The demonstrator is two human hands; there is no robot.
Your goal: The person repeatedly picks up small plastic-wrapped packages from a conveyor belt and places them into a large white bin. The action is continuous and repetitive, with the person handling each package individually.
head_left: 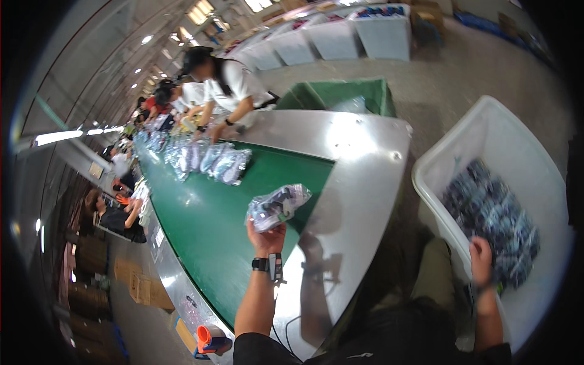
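My left hand (267, 238) holds a clear plastic bag (278, 207) above the near end of a green conveyor belt (201, 213). Grey, lilac and dark contents show through the film, perhaps footwear; glare hides their exact kind. A dark band circles that wrist. At the right, my right hand (481, 258) is by the near rim of a large white bin (444, 210), its fingers curled. Whether it grips the rim or something else is hidden. Inside the bin lie many bluish-grey bagged items (493, 219). More clear bags (228, 163) lie farther up the belt.
A wide metal border (365, 182) frames the belt. Past it stands a green bin (371, 94), with white bins (383, 36) behind. Co-workers (234, 85) reach over the belt at the far left. An orange and blue object (210, 339) sits at the lower left edge, near cardboard boxes (146, 289).
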